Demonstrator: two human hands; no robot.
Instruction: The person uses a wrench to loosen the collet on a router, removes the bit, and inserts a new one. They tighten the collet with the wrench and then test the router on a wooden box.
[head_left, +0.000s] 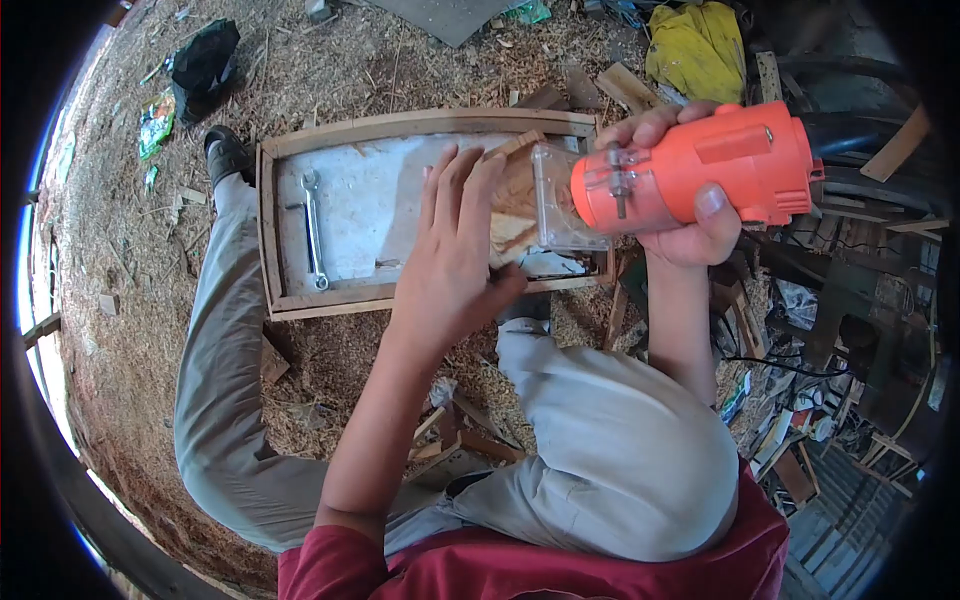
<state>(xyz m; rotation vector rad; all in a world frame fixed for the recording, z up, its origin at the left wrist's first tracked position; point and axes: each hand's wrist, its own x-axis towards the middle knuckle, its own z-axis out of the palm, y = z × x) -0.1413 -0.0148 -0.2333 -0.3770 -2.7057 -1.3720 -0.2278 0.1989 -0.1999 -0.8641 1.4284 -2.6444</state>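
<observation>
An orange trim router [735,165] with a clear plastic base [562,200] is in my right hand [690,200], whose fingers wrap round its body. The router lies on its side, its base facing left. Close to the base, my left hand [455,235] is open, with fingers stretched out and the thumb apart. Behind those fingers shows a piece of wood [516,185], partly hidden by the hand and overlapped by the base. Beneath both is a shallow wood-framed panel [430,123] with a pale inner surface.
A combination wrench [315,230] lies in the left part of the framed panel. Wood shavings [130,380] cover the ground. A black plastic bag [203,62] is at upper left, a yellow cloth [697,45] at upper right. Wood scraps and cables crowd the right side.
</observation>
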